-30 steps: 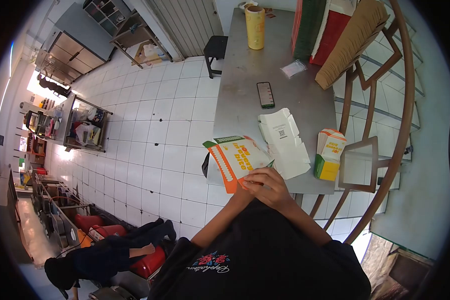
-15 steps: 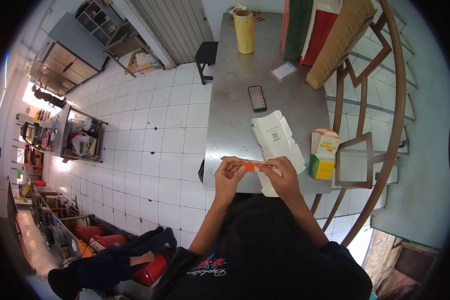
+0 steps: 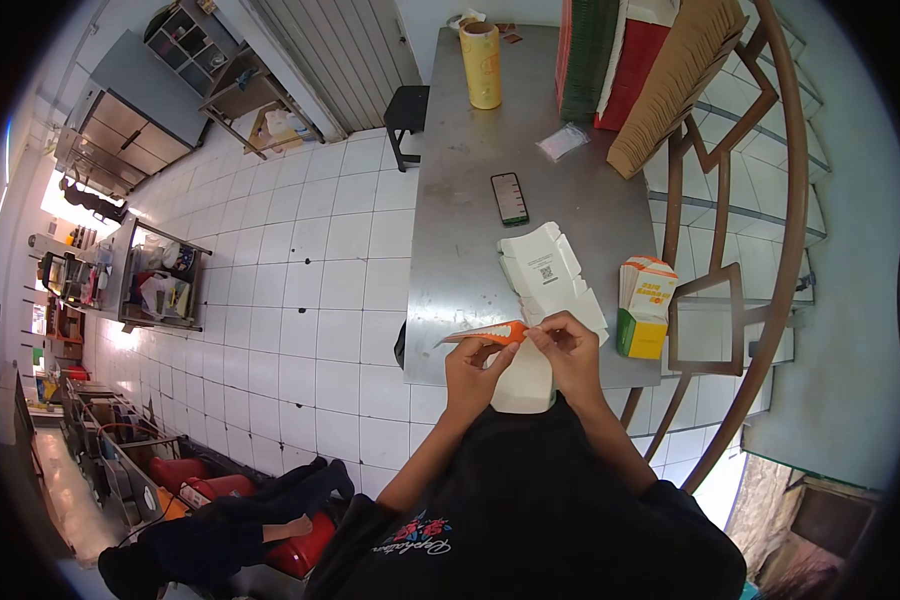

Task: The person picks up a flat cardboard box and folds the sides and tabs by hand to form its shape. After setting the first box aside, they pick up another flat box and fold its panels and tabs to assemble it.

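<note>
An unfolded food carton (image 3: 550, 265), white inside with a printed QR code, lies along the table's near right part and reaches toward my body. An orange panel with white lettering (image 3: 505, 331) stands up at its near end, apparently one of its flaps. My left hand (image 3: 475, 378) is closed on this panel, thumb against its lower edge. The fingertips of my right hand (image 3: 572, 358) pinch the panel's right end, beside my left thumb. My fingers partly hide where panel and carton join.
Right of the carton stands a yellow, green and orange box stack (image 3: 645, 310). Farther up are a phone (image 3: 509, 199), a clear plastic packet (image 3: 563, 142), a yellow film roll (image 3: 482, 66) and stacked cardboard (image 3: 675, 90). A brown railing (image 3: 792, 200) borders the right. Another person sits lower left.
My left hand has turned and lowered slightly, bringing the orange panel's lettered side into view. The carton's near end has moved closer to my body. My right hand still pinches at the panel.
</note>
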A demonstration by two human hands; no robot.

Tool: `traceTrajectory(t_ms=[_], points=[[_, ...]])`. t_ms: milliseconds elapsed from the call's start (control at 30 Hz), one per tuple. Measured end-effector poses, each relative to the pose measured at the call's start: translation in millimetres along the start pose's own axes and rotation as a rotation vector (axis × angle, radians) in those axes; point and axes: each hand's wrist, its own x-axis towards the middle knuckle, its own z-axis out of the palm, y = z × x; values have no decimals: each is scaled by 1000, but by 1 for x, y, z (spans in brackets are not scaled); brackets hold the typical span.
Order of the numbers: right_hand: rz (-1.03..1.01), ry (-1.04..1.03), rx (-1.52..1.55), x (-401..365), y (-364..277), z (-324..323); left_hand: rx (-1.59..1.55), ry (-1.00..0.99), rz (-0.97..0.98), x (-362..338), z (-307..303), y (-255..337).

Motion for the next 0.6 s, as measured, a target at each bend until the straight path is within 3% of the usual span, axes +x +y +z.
traceTrajectory(t_ms=[133,367,533,600], points=[[-56,-35,-35,-9,0,4,16,-18,53,-3,1,0],[-142,48,-69,-14,-6,9,9,-63,-26,-4,6,11],[-216,-20,-258,-12,-23,6,34,-53,-90,-8,7,15],[-252,-34,-336,-14,-27,8,-97,18,-22,-8,8,8]])
